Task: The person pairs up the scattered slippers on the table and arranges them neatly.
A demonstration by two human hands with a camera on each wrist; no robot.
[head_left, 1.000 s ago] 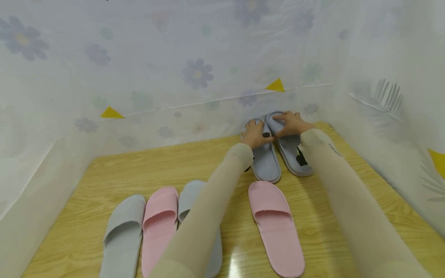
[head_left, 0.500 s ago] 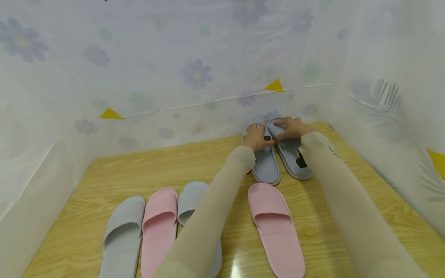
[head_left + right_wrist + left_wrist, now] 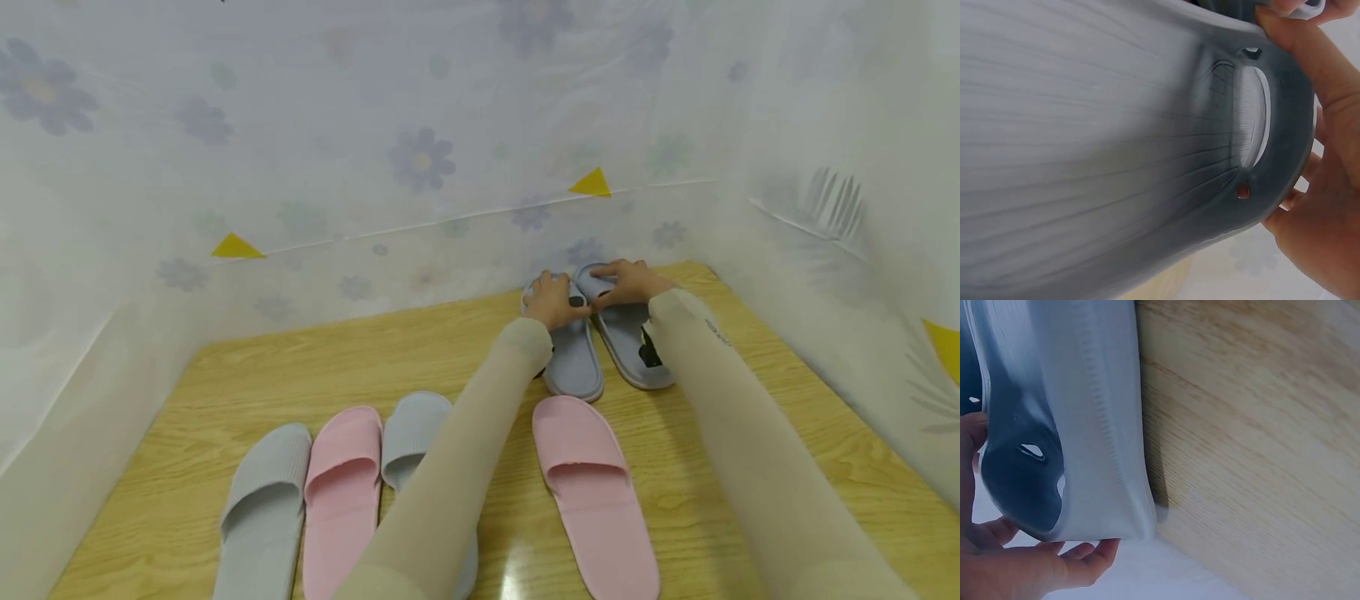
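Our left hand (image 3: 551,300) grips the toe strap of the left grey slipper (image 3: 573,358), and our right hand (image 3: 628,282) grips the toe strap of the right grey slipper (image 3: 628,337). Both slippers lie at the far right of the wooden surface (image 3: 315,367), toes toward the flowered sheet (image 3: 420,158), heels toward us, side by side. They are plain blue-grey with ribbed soles. Both arms are stretched forward, hands almost touching.

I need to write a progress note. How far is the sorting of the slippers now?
In hand: the left hand and right hand each grip one blue-grey slipper, side by side at the wooden table's far edge. Left: the pink slippers lie apart, with two light grey slippers flanking the left one.
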